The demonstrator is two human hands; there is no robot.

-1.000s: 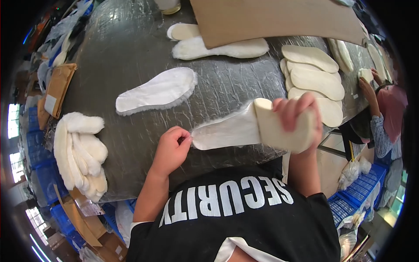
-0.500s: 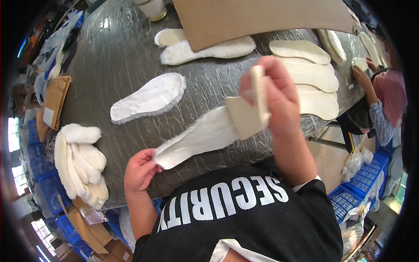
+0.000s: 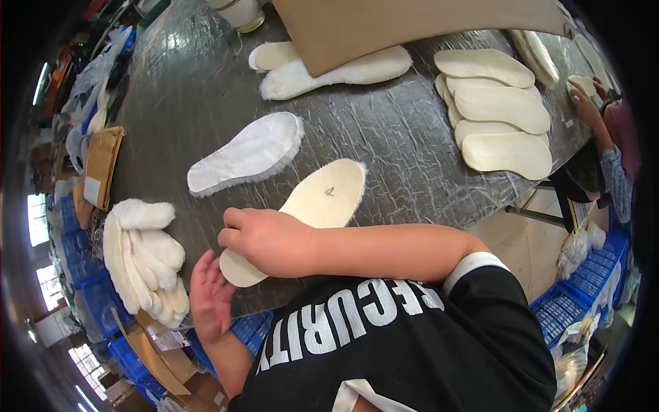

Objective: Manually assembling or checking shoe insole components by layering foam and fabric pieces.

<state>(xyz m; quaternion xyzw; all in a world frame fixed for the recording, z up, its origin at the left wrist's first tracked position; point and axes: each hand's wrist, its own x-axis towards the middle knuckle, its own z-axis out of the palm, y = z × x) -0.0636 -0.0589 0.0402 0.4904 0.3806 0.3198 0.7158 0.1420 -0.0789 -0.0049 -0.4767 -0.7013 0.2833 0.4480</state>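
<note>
R hand [image 3: 264, 239] is over the lower half of a cream insole [image 3: 333, 189] on the dark table [image 3: 391, 158], can't tell if it's pinching bc the hand itself blocks the view. L hand [image 3: 213, 292] next to it, fingers loosely spread. Fluffy pile [image 3: 145, 250] on the L, cream stack [image 3: 504, 110] R, brown board [image 3: 425, 27] overlapping a fluffy insole [image 3: 336, 74] up top.

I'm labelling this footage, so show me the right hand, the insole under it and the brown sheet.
Right hand [image 3: 266, 240]: head view, back of the hand.
Insole [image 3: 321, 199]: head view, its wide end.
Brown sheet [image 3: 419, 24]: head view, middle of its visible surface.
</note>
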